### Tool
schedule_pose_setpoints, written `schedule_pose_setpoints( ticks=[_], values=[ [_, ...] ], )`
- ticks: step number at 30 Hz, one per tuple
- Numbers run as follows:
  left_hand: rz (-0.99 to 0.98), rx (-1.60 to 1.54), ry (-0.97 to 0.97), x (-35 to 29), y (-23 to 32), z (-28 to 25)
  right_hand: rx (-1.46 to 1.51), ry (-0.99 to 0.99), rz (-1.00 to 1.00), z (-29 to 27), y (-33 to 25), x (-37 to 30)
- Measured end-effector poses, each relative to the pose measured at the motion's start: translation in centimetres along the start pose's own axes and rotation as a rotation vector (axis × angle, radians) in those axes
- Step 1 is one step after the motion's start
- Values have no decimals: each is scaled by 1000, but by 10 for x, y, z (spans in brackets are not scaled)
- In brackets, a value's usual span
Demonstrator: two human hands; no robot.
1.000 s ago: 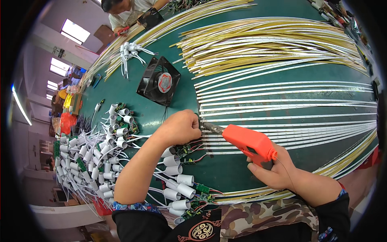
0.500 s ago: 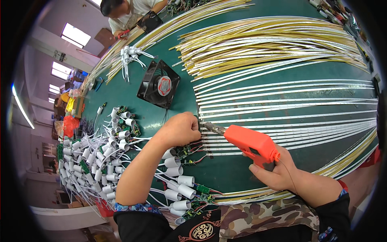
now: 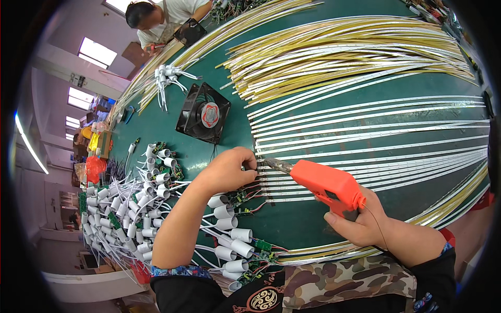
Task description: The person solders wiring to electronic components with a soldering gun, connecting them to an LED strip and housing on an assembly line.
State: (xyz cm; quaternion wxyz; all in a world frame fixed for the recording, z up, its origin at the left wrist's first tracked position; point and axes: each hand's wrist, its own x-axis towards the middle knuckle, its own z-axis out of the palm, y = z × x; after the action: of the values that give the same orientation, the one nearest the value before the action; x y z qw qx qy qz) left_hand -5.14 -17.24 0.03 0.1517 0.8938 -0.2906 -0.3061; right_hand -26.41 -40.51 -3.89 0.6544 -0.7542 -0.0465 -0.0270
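My right hand (image 3: pixel 361 228) is wrapped round the grip of a red soldering gun (image 3: pixel 326 182). The gun points left, and its metal tip (image 3: pixel 276 165) meets the left ends of a row of white LED strips (image 3: pixel 355 144) laid side by side. Beside that tip my left hand (image 3: pixel 228 168) is closed in a pinch at the strip ends; what its fingers hold is hidden. Just below it, small green circuit boards (image 3: pixel 241 197) with thin wires lie by the lower strip ends, joined to white cylindrical sockets (image 3: pixel 224 211).
A black fan (image 3: pixel 203 113) stands beyond my left hand. A heap of white sockets (image 3: pixel 122 216) covers the left side. Yellow and white strips (image 3: pixel 344 55) are piled at the far right. Across the table a person (image 3: pixel 169 23) sits near another black fan (image 3: pixel 190 32).
My left hand's thumb and forefinger now show a wider gap above the pinch. The soldering gun stays almost in place at the strip ends. The whole view has shifted slightly.
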Motion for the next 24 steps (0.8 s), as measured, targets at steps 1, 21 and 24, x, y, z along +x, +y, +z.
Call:
schedule_pose_setpoints(
  ticks=[1,21,24],
  values=[
    [26,-67,-1,-2,-1,-1,2,-2,-1,0,-1,0],
    [492,265,307,-15,-12,15,53,-6,85,-4,-7,3],
    [530,302,354,-18,-17,17,37,-7,85,-3,-7,4]
  ],
)
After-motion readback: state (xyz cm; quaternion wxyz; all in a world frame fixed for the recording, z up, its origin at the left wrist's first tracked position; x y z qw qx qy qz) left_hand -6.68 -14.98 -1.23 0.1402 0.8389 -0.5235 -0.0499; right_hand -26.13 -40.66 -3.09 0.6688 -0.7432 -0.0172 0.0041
